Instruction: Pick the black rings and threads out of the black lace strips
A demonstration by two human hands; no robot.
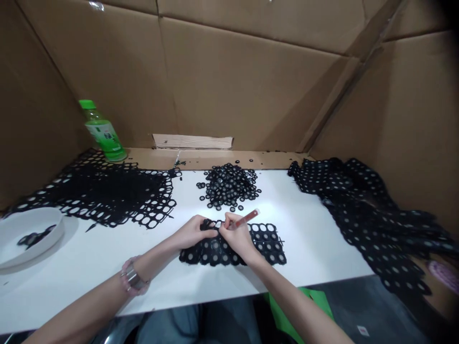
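Observation:
A black rubber sheet (215,257) with rows of round pieces lies flat in front of me on the white table. Its far row shows open holes at the right end. My left hand (195,232) pinches the sheet's far edge left of its middle. Close beside it, my right hand (237,237) grips a slim pen-like tool (249,218) with a reddish-brown handle, slanting up to the right. The tool's working end is hidden by my fingers at the sheet's far edge. Just beyond my hands sits a heap of small black rings (229,186).
Black sheets with open holes (150,210) are stacked at left, near a white bowl (53,239) holding a few black pieces. A green-capped bottle (103,134) stands behind them. Filled black sheets (358,210) drape over the right edge. Cardboard walls (251,86) enclose the table (315,248).

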